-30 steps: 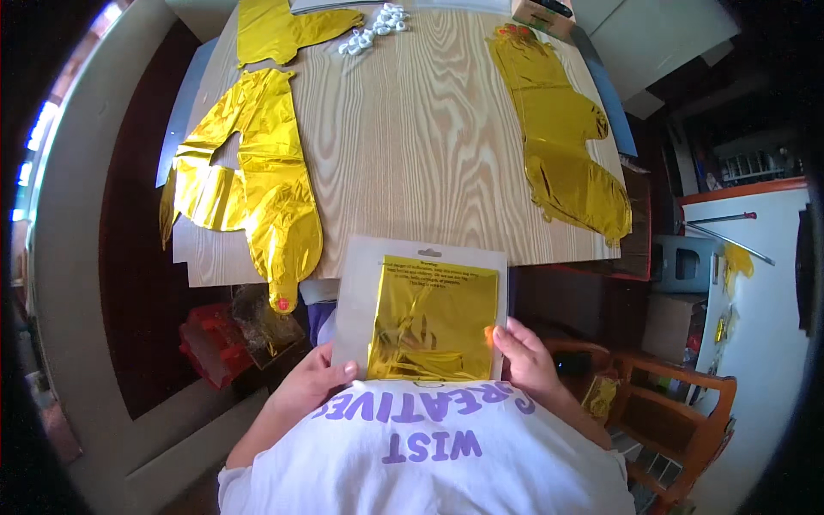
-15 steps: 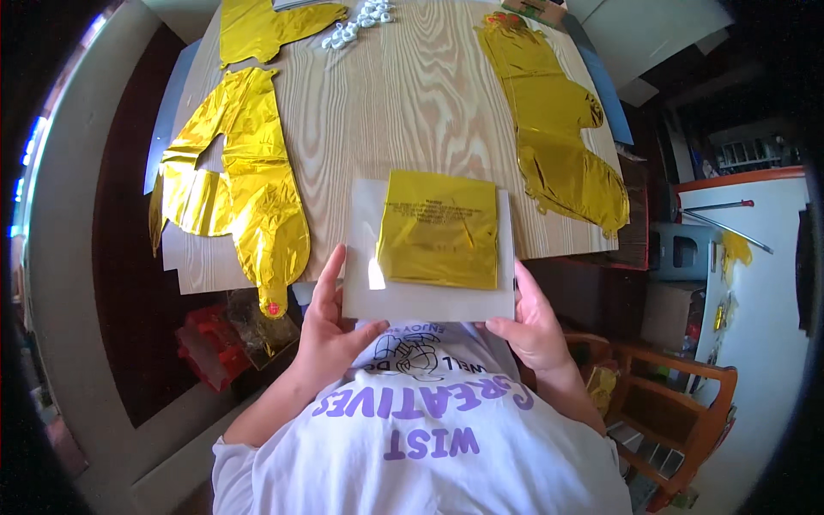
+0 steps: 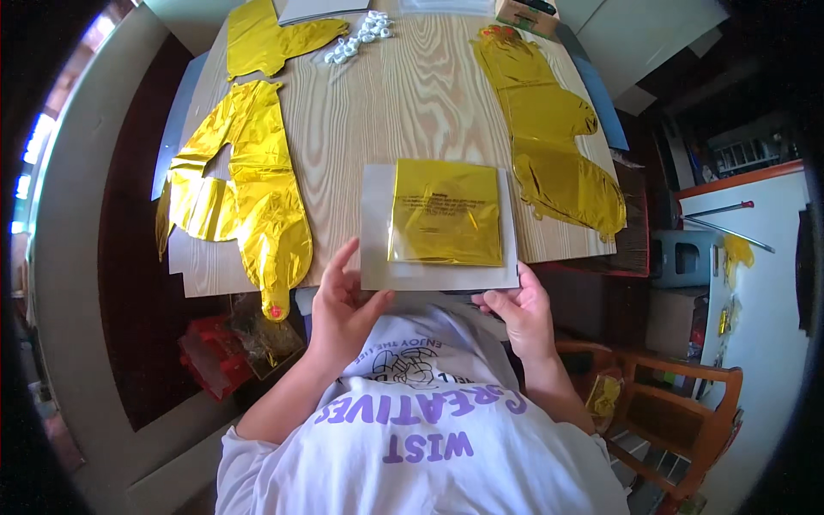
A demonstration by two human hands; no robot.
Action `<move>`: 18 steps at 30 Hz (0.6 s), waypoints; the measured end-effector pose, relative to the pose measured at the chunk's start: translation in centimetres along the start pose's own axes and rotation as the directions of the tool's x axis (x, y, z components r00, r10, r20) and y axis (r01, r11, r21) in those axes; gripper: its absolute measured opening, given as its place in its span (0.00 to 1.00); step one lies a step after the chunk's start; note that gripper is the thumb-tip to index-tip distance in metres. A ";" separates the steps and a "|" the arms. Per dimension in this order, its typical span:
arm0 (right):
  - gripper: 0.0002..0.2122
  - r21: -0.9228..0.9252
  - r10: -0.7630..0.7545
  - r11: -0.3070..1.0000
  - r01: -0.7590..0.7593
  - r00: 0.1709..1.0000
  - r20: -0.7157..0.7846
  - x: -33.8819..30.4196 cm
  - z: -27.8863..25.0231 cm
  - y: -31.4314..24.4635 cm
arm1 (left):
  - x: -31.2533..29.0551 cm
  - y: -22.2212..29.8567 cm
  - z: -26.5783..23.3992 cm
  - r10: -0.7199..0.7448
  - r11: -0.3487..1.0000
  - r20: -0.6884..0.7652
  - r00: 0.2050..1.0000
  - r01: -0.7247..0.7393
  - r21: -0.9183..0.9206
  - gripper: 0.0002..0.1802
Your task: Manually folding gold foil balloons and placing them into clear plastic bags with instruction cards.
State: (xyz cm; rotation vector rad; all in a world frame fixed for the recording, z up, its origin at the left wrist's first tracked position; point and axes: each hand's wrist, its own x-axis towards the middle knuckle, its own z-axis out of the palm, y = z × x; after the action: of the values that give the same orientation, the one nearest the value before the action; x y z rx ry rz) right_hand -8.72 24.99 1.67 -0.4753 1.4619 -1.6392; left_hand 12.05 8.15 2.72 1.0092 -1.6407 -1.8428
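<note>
A folded gold foil balloon (image 3: 446,206) lies flat under clear printed film, on top of a pale square card (image 3: 376,266). The card is at the table's front edge, close to my body. My left hand (image 3: 348,313) holds its lower left corner, thumb along the near edge and the index finger sticking out past the side. At the lower right corner my right hand (image 3: 519,313) grips the card, its thumb by the near edge and its fingers at the side. The fingers behind the card are partly hidden.
Unfolded gold foil balloons lie on the wood-grain table: one at left (image 3: 262,172), one far left (image 3: 266,39), one at right (image 3: 558,137). White small pieces (image 3: 360,36) cluster at the back. A cardboard box (image 3: 525,15) is far right; a wooden chair (image 3: 678,403) stands lower right.
The card with the folded balloon has moved slightly away from my body, farther over the table. Both hands have followed it and are now lower on its corners.
</note>
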 end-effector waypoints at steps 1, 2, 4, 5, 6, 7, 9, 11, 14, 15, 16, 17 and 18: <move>0.23 0.011 0.013 1.000 -0.013 1.000 0.001 0.1 0.0 -0.1 | 0.0 -0.2 0.0 -0.019 1.000 0.007 1.000 0.019 -0.011 0.41; 0.25 0.022 0.027 0.999 -0.027 1.000 0.003 0.2 0.0 -0.2 | -0.1 -0.3 0.0 -0.040 0.999 0.014 0.999 0.040 -0.022 0.39; 0.28 0.036 0.021 0.999 -0.021 1.000 -0.019 0.2 0.0 -0.4 | -0.4 -0.9 0.3 -0.025 0.990 -0.001 1.000 0.025 -0.139 0.34; 0.30 0.040 0.004 0.999 -0.002 0.999 -0.040 0.1 0.2 -0.5 | -0.4 -1.1 0.2 -0.019 0.994 0.010 1.000 0.019 -0.103 0.34; 0.33 0.043 -0.014 0.999 0.016 0.998 -0.061 0.0 0.4 -0.5 | -0.4 -1.2 0.1 -0.013 0.998 0.020 1.000 0.014 -0.068 0.34; 0.34 0.014 -0.021 1.000 0.021 0.998 -0.056 0.0 0.3 -0.4 | -0.4 -1.4 -0.1 -0.007 0.999 0.029 1.000 0.008 -0.032 0.33; 0.36 -0.044 -0.035 0.998 0.033 0.998 -0.044 0.1 0.1 -0.3 | -0.1 -1.9 -0.8 -0.060 0.983 0.061 0.996 0.049 0.174 0.37; 0.36 -0.036 -0.059 0.998 0.057 0.997 -0.045 0.3 0.4 -0.4 | 0.0 -1.4 -1.1 -0.098 0.890 0.055 0.994 0.063 0.452 0.42; 0.36 -0.076 -0.059 0.996 0.055 0.997 -0.056 0.7 -0.1 -0.1 | -0.3 2.8 -0.6 0.006 0.593 0.030 1.000 -0.028 0.805 0.50; 0.37 -0.098 -0.051 0.994 0.045 0.997 -0.060 0.8 -0.3 0.0 | -0.4 3.3 -0.6 0.117 0.513 0.047 0.992 -0.101 0.852 0.52; 0.36 -0.103 -0.048 0.994 0.041 0.997 -0.068 0.9 -0.3 0.1 | -0.4 3.6 -0.5 0.224 0.422 0.074 0.972 -0.165 0.891 0.53; 0.36 -0.108 -0.044 0.993 0.036 0.997 -0.071 1.1 -0.2 0.2 | 0.0 3.7 -0.3 0.329 0.358 0.160 0.931 -0.279 0.891 0.54; 0.36 -0.113 -0.040 0.993 0.032 0.996 -0.074 1.2 0.0 0.3 | 0.8 3.8 0.0 0.423 0.280 0.248 0.871 -0.386 0.879 0.54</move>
State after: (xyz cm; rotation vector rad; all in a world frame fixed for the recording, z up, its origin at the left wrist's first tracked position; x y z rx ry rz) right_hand -9.30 24.05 1.06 -0.5090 1.6162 -1.6249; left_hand 11.08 6.87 6.31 0.8041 -2.6525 -0.4155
